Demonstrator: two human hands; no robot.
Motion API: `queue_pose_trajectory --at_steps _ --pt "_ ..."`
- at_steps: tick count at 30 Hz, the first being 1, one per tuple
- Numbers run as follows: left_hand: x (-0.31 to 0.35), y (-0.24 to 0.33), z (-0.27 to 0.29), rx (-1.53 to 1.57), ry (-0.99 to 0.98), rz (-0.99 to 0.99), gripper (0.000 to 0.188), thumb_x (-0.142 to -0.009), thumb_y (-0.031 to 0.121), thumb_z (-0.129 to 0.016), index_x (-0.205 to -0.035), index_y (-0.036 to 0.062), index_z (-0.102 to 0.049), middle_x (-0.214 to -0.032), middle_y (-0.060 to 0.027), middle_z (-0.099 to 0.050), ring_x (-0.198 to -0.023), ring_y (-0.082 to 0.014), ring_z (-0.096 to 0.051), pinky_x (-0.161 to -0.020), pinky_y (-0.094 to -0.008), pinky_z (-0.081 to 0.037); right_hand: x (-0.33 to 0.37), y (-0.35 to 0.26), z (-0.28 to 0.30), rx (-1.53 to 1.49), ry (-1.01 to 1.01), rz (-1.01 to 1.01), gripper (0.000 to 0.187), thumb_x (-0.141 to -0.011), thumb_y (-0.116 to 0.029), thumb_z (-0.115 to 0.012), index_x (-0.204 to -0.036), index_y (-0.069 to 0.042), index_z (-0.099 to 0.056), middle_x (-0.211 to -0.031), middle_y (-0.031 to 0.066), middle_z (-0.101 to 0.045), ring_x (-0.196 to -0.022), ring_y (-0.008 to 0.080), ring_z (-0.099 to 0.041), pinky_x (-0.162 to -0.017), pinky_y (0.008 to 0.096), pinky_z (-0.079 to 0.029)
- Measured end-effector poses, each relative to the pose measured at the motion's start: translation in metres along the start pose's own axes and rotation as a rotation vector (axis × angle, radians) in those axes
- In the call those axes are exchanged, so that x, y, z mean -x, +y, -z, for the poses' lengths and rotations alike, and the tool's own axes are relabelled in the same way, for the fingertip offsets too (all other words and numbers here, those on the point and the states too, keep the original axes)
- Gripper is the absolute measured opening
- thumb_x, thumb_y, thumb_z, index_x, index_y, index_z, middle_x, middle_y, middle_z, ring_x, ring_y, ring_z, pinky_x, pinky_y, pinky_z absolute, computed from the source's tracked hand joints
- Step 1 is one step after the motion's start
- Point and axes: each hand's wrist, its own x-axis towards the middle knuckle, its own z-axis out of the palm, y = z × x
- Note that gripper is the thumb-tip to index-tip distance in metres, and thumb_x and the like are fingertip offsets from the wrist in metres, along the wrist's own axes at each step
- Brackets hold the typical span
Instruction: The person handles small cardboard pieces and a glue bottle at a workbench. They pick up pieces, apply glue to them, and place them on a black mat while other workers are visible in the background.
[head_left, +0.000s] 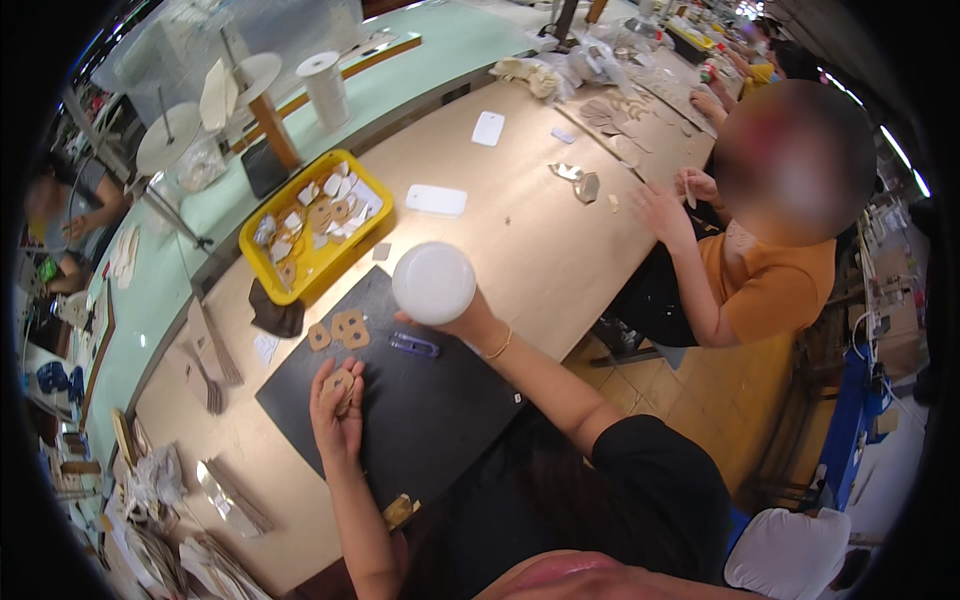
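Note:
My right hand [468, 318] is closed around a white, round-topped container [434, 282], which hides most of its fingers. Low over the left part of the black mat [440, 410], my left hand [334, 415] has its fingers curled around a few small tan pieces [343, 392] with holes. More tan pieces of that kind [350, 328] lie on the mat just beyond the left hand. Between the two hands rests a small purple tool [414, 345], perhaps thread snips.
A yellow tray [268, 268] of white and tan scraps stands beyond the mat. White cards [437, 200] lie farther right. Stacked grey-tan strips [212, 345] are at the left. A person in an orange top [775, 285] works at the table's right side. Thread spools [323, 88] stand behind.

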Motion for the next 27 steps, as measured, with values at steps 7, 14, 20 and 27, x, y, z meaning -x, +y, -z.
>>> queue_pose_trajectory --at_steps 7,14,20,27 --pt "0.001 -0.001 0.007 0.008 0.02 -0.001 0.041 -0.082 -0.001 -0.058 -0.121 -0.0064 -0.045 -0.121 -0.0263 -0.051 -0.113 -0.0359 -0.054 -0.095 -0.0351 -0.05 -0.013 0.012 0.007 -0.39 -0.062 -0.375 0.031 -0.073 -0.016 -0.079 -0.097 -0.001 -0.066 -0.095 0.0066 -0.068 -0.086 0.0151 -0.063 -0.076 0.03 -0.052" --pt "0.002 0.003 -0.002 -0.059 0.054 0.02 0.037 -0.084 0.0 -0.059 -0.118 -0.0073 -0.047 -0.107 -0.0221 -0.058 -0.102 -0.0341 -0.061 -0.087 -0.0329 -0.056 -0.029 0.02 0.018 -0.482 0.218 -0.461 0.037 -0.074 -0.028 -0.079 -0.092 0.0 -0.063 -0.087 0.0074 -0.067 -0.077 0.0153 -0.064 -0.071 0.029 -0.052" --pt "0.002 0.004 -0.002 -0.103 0.039 0.031 0.036 -0.085 0.004 -0.061 -0.117 -0.0059 -0.049 -0.1 -0.0181 -0.061 -0.095 -0.0286 -0.065 -0.081 -0.0311 -0.057 -0.037 0.013 0.017 -0.928 0.321 -0.708 0.054 -0.08 -0.043 -0.07 -0.106 0.0 -0.052 -0.093 0.0125 -0.06 -0.078 0.0269 -0.066 -0.072 0.0398 -0.058" --pt "0.001 0.003 0.001 -0.094 0.047 0.036 0.032 -0.086 0.008 -0.061 -0.114 -0.0038 -0.051 -0.099 -0.0159 -0.062 -0.092 -0.0263 -0.066 -0.08 -0.0305 -0.057 -0.055 0.005 0.017 -1.17 0.4 -0.965 0.067 -0.075 -0.052 -0.071 -0.113 -0.003 -0.045 -0.086 0.011 -0.059 -0.075 0.0319 -0.066 -0.066 0.0411 -0.059"
